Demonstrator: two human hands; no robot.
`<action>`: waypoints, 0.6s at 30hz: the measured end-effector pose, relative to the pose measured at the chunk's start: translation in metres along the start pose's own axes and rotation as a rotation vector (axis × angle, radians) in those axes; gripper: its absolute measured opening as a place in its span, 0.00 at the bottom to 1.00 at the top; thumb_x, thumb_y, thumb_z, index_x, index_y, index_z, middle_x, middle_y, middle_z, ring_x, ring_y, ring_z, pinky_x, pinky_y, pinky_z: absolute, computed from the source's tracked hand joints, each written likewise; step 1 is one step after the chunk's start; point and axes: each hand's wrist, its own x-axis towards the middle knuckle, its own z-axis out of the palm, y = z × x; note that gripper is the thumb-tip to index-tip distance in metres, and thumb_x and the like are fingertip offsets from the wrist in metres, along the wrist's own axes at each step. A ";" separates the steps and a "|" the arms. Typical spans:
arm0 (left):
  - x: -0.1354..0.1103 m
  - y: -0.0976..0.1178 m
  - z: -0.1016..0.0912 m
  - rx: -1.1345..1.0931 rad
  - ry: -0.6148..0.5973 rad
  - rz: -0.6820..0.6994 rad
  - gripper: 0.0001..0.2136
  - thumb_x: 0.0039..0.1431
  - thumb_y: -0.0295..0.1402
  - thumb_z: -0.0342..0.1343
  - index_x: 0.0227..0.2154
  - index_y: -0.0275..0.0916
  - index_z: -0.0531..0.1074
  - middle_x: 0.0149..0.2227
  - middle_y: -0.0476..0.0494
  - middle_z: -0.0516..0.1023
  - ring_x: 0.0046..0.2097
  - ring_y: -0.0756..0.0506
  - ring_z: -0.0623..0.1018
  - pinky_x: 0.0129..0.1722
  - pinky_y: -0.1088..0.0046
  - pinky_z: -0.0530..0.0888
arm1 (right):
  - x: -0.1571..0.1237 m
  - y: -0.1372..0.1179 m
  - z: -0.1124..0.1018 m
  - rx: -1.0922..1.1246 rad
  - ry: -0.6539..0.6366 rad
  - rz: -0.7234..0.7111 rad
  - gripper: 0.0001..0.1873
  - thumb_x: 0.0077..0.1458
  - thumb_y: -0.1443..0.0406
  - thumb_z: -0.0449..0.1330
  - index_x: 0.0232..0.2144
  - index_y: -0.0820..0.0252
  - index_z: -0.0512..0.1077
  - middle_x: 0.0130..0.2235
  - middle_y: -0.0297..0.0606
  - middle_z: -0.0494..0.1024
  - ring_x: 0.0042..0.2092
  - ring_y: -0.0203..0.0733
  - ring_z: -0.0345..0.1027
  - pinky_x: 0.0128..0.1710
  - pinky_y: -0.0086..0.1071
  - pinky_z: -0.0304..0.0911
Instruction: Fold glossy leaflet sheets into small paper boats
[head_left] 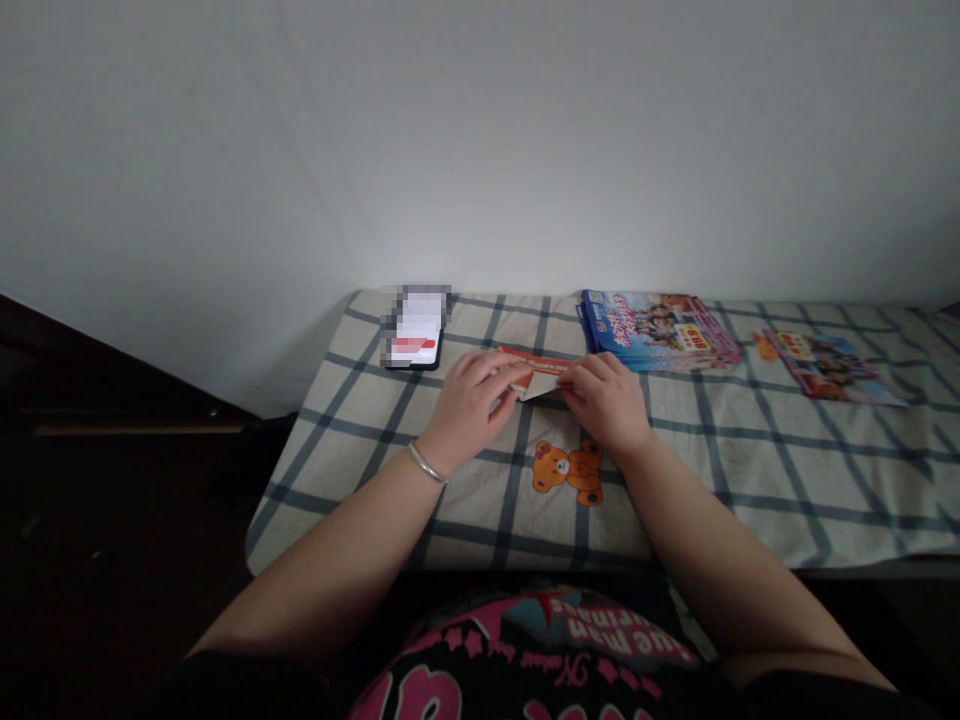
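Observation:
Between my two hands is a small piece of folded paper (541, 384), red-orange along its far edge with a pale underside showing. My left hand (478, 402), with a silver bangle at the wrist, pinches its left end. The right end is in the closed fingers of my right hand (606, 400). The paper is just over the checked cloth, and my fingers cover both of its ends. Just beyond my right hand lies a stack of colourful printed flyers (660, 330).
A phone (417, 328) with a lit screen lies at the back left of the cloth (360, 420). Another flyer (832, 368) lies flat to the right. A white wall (480, 150) stands behind the table, whose left edge drops to a dark floor.

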 end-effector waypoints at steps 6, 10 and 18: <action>-0.002 -0.004 0.010 0.029 -0.224 0.090 0.14 0.60 0.39 0.60 0.48 0.43 0.75 0.52 0.45 0.76 0.54 0.42 0.71 0.58 0.57 0.67 | 0.003 0.002 0.007 0.059 -0.116 0.001 0.03 0.56 0.68 0.61 0.32 0.55 0.74 0.36 0.40 0.77 0.40 0.48 0.66 0.41 0.41 0.63; -0.002 -0.003 0.012 0.086 -0.317 0.071 0.14 0.62 0.38 0.59 0.48 0.41 0.74 0.52 0.45 0.76 0.54 0.43 0.72 0.59 0.61 0.68 | 0.004 0.002 0.007 0.118 -0.170 -0.038 0.04 0.57 0.68 0.61 0.33 0.56 0.76 0.37 0.40 0.78 0.41 0.47 0.68 0.43 0.41 0.64; -0.005 0.000 0.013 0.163 -0.322 0.084 0.13 0.63 0.32 0.57 0.50 0.45 0.74 0.51 0.44 0.74 0.54 0.42 0.71 0.56 0.57 0.70 | 0.002 0.008 0.003 0.189 -0.202 -0.070 0.05 0.58 0.65 0.61 0.33 0.55 0.77 0.40 0.40 0.80 0.43 0.46 0.70 0.45 0.41 0.65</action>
